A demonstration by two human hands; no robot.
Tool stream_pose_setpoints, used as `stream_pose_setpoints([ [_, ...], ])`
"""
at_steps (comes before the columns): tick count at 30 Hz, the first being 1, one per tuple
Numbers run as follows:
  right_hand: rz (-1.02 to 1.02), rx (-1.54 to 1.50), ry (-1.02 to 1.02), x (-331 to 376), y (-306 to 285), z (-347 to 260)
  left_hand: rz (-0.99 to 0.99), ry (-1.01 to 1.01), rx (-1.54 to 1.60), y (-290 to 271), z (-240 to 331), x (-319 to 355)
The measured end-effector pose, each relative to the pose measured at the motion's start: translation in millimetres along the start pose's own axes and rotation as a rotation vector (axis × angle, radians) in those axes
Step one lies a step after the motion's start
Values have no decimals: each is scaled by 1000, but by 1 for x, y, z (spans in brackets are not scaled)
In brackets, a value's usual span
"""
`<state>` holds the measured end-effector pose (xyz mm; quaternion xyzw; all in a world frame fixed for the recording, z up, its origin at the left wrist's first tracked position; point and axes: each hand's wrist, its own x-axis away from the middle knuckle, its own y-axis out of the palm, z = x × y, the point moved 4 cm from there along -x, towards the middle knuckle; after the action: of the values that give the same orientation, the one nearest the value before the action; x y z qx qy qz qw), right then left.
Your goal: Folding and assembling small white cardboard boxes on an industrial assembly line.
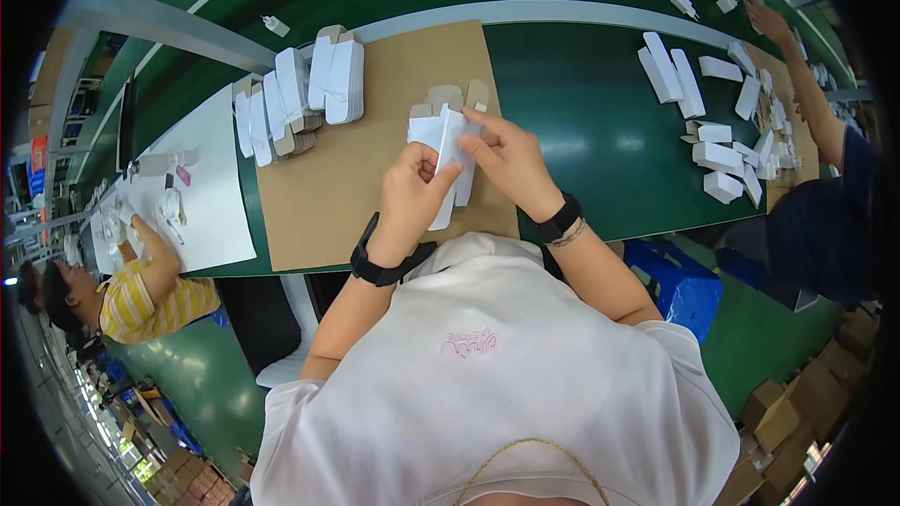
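While both hands grip it, white carton (half-folded) tilts.

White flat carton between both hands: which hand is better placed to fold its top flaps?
Probably the right hand: its fingers already pinch the white carton near the upper flaps, while the left hand grips lower down.

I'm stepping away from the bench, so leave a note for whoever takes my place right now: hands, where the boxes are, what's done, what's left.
Left hand and right hand: both grip one white carton, held above the cardboard sheet, flaps still open.
Stack of flat cartons: on the sheet's far left corner.
Done: the carton in hand is partly opened; no finished box shows on the sheet.
Left: close this carton's flaps, then work through the stack.
A co-worker sits at each side; the cartons on the right lie by that person's station.
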<state>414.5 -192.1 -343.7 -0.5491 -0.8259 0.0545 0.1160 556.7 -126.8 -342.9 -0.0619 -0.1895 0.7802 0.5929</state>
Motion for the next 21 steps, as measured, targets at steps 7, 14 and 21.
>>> stream_pose_setpoints([
  [7,-76,-36,-64,-4,-9,-4,-66,175,36,4,7,0],
  [14,-105,28,-10,-7,-15,-13,-93,281,-355,0,27,-1],
  [21,-118,88,-198,0,-16,-40,-179,108,293,19,13,3],
])
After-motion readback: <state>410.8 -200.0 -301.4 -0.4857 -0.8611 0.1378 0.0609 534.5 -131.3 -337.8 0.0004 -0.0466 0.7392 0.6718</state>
